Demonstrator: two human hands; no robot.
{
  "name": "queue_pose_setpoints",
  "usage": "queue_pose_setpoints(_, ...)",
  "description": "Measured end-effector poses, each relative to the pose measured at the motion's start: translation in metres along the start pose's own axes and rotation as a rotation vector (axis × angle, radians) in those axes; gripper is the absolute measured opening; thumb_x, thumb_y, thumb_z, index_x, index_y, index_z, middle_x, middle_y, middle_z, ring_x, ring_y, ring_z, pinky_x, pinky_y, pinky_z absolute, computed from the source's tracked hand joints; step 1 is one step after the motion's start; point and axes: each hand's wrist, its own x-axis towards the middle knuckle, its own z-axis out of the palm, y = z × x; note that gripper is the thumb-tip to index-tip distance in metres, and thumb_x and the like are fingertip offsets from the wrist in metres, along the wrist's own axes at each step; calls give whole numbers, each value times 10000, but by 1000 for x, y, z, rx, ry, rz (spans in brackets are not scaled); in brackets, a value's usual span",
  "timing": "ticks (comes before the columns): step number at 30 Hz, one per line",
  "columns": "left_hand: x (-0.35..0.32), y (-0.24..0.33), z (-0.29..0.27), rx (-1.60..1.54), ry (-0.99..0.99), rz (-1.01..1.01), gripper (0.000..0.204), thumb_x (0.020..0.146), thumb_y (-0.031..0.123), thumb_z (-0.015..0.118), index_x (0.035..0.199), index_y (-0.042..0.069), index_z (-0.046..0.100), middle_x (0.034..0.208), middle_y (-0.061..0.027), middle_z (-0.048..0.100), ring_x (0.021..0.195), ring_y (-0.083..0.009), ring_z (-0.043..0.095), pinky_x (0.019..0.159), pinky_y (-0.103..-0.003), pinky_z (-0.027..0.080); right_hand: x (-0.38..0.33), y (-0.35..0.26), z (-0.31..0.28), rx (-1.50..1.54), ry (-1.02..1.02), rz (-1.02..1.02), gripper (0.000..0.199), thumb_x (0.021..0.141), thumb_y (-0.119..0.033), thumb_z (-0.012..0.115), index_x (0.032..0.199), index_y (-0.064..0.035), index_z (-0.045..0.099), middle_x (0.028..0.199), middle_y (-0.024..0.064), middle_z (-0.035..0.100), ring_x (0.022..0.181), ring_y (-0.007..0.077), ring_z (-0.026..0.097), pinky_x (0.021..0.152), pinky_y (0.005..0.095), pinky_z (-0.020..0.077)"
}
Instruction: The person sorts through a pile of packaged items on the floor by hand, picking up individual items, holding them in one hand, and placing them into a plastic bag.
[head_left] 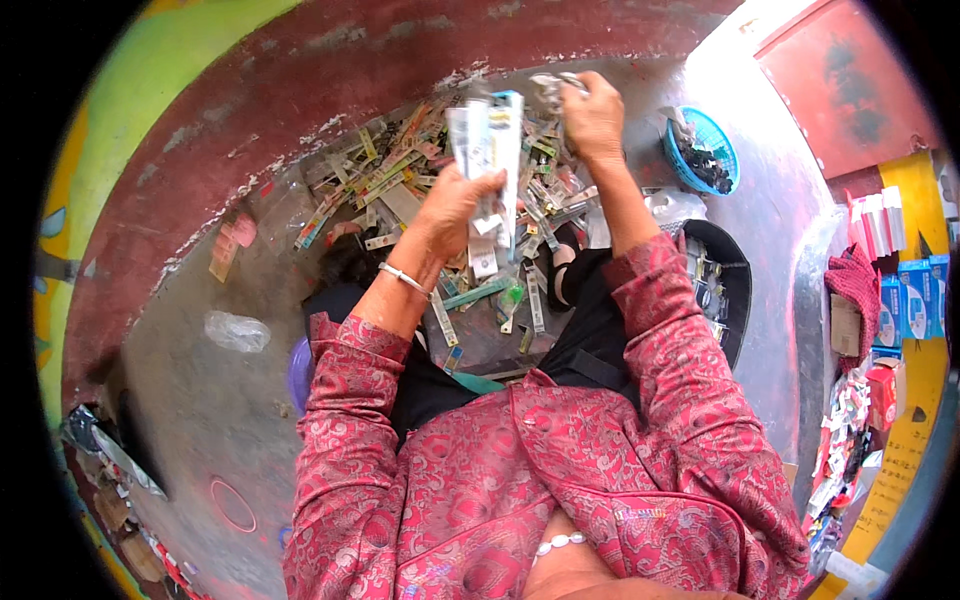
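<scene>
My left hand (458,208) is closed round a few long, flat white and light-blue packaging cards (505,150), which stand up from the fist and are partly smeared by motion. To its right, at about the same height, my right hand (592,112) grips a small, crumpled silvery-grey bundle (552,90); I cannot make out its kind. Below both hands a loose heap of long printed cards and strips (385,180) covers the floor around my feet. Some white cards (484,260) show just under my left hand.
A blue plastic basket (733,140) with black pieces stands at the right. Nearer, beside my leg, is a black tub (738,290) holding small clear-wrapped items. A clear plastic bag (237,331) lies at the left. Blue boxes (915,300) line the right side.
</scene>
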Motion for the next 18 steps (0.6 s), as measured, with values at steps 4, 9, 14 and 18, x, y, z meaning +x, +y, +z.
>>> queue_pose_setpoints(4, 11, 9, -7, -162, -10, 50, 339, 836, 105, 535, 1147, -11, 467, 916, -91, 590, 782, -188, 613, 676, -294, 531, -5, 16, -3, 622, -266, 370, 326, 777, -291, 598, 897, 12, 622, 878, 102, 617, 818, 159, 541, 740, 285, 421)
queue_pose_setpoints(9, 5, 8, 0, -202, -120, 16, 359, 840, 136, 529, 1159, -6, 447, 897, -98, 589, 775, -183, 607, 652, -316, 541, -29, -32, -12, 877, -720, 593, 365, 784, -342, 627, 935, -11, 607, 814, 73, 594, 713, 119, 529, 623, 267, 432)
queue_pose_setpoints(14, 1, 7, 2, -249, -167, -59, 273, 841, 170, 430, 1042, -11, 469, 793, -81, 549, 597, -170, 541, 525, -342, 516, -30, -29, -5, 922, -777, 508, 254, 784, -214, 624, 922, -5, 580, 705, 50, 566, 496, 92, 512, 460, 219, 442)
queue_pose_setpoints(18, 5, 4, 2, -231, -196, -67, 301, 841, 208, 476, 1050, -10, 469, 781, -67, 550, 567, -134, 527, 524, -318, 513, -30, -25, -2, 779, -721, 387, 205, 781, -160, 590, 898, 8, 586, 695, 55, 572, 502, 103, 516, 473, 223, 437)
